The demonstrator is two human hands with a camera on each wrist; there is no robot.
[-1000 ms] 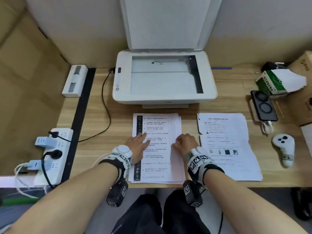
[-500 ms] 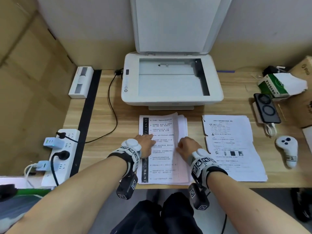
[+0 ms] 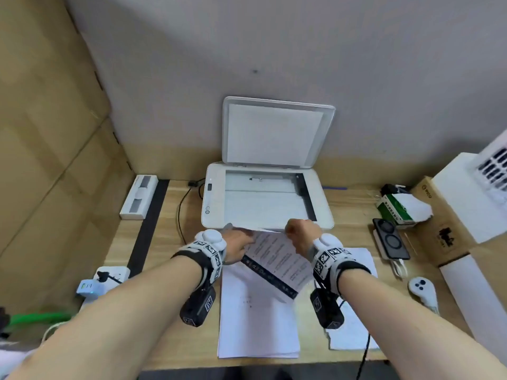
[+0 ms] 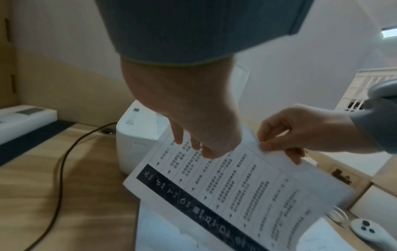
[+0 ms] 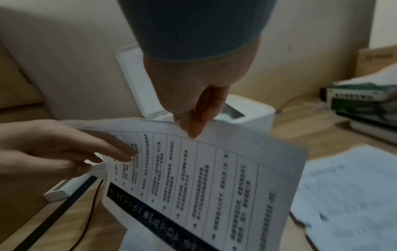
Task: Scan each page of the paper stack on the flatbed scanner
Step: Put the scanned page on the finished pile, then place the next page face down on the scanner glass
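Note:
The white flatbed scanner (image 3: 214, 198) stands at the back of the desk, its lid (image 3: 277, 133) raised and the glass (image 3: 263, 201) bare. A printed sheet (image 3: 277, 261) with a black strip hangs tilted in the air just before the scanner's front edge. My left hand (image 3: 245, 241) holds its left part, fingers (image 4: 199, 146) on the printed face. My right hand (image 3: 290, 231) pinches the sheet's top edge (image 5: 193, 129). Below lies the paper stack (image 3: 258, 319), its top page almost blank. The same sheet (image 4: 236, 195) fills the left wrist view.
A second pile of pages (image 3: 354, 330) lies right of the stack. Further right are a white controller (image 3: 422, 290), a black power bank (image 3: 391, 238), a green-and-white box (image 3: 400, 208) and cardboard boxes. On the left sit a power strip (image 3: 109, 278), a white box (image 3: 138, 197) and the scanner's cable (image 3: 179, 215).
Both hands took the top printed sheet off the stack and raised it toward the scanner. The head view has tilted up, showing more wall.

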